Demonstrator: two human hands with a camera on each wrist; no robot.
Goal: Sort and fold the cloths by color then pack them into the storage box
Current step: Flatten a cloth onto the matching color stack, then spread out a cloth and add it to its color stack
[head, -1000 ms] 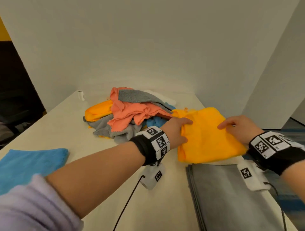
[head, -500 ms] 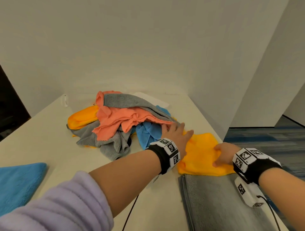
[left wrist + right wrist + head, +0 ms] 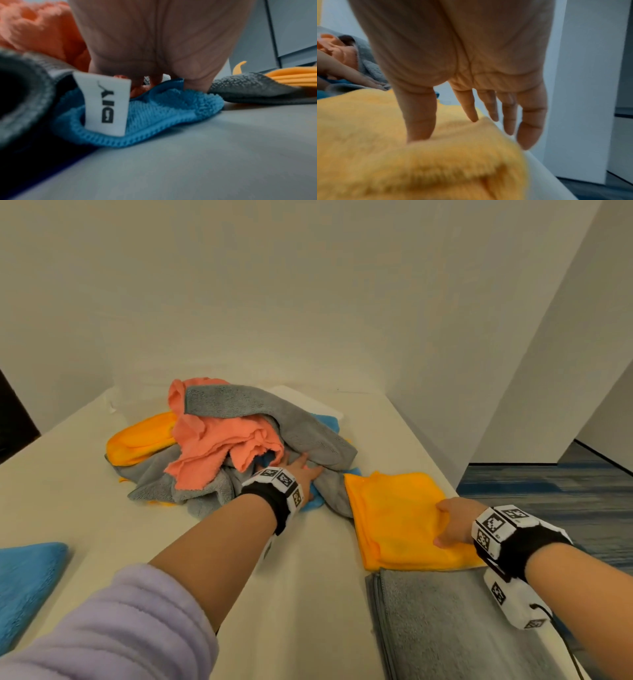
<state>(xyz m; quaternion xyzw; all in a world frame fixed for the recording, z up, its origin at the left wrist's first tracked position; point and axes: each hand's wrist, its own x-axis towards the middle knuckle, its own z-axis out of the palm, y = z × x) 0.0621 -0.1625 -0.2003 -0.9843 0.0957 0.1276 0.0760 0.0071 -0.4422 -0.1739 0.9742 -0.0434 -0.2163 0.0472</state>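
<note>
White walls close in the pale bench (image 3: 301,594), where a heap of cloths (image 3: 222,446) sits toward the far edge. Reaching into the heap's near side, the left hand (image 3: 301,474) lies with straight fingers on a blue cloth (image 3: 154,115), its grip released. Near the right edge, the right hand (image 3: 452,522) rests flat, released, on a folded yellow cloth (image 3: 394,515) just beyond a folded grey cloth (image 3: 445,628).

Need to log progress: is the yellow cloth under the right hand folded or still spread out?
Folded. The yellow microfibre cloth lies as a neat rectangle with stacked layers along its edge, the right hand resting on it.
</note>
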